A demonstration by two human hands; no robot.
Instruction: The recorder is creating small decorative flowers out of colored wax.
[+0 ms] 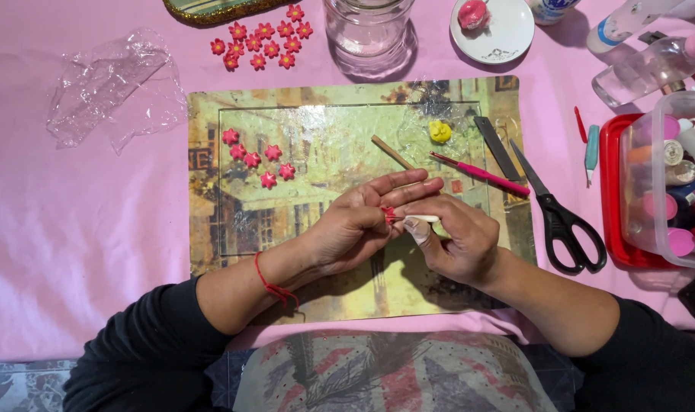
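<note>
Resting in the left hand (360,221), a small red flower (388,215) sat pinched at the fingertips, over the middle of the mat (210,229). The right hand (458,243) gripped a white tool (422,220), its tip touching the flower. Left fingers lay extended, thumb pressed under the flower; right fingers curled tight round the tool. Six finished flowers (256,159) lay on the mat's left part. A wooden stick (391,152), a yellow lump (439,131), a pink brush (481,174) and a metal blade (497,148) lay above the hands. Scissors (562,217) sat right of the mat. More flowers (262,43) clustered beyond, beside a glass jar (369,30). Crumpled film (111,84) lay far left.
</note>
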